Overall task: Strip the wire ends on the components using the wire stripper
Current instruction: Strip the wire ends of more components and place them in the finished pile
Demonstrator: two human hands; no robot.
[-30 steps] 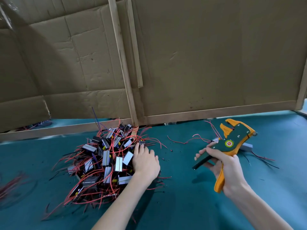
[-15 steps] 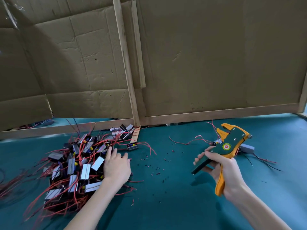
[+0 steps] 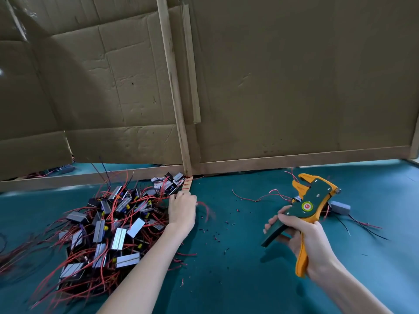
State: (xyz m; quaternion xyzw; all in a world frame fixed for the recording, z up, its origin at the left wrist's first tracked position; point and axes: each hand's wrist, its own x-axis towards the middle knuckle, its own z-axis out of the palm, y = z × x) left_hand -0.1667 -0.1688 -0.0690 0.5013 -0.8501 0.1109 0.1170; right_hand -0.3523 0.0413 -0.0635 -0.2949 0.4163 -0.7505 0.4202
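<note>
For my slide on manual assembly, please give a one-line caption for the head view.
Left hand touches a pile of wired components while the right hand holds a wire stripper.

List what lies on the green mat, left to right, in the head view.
pile of wired components → left hand at the pile's right edge → loose red wire → wire stripper, held in the right hand → grey component

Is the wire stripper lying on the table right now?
No, the right hand grips the wire stripper by its handles, above the table.
</note>
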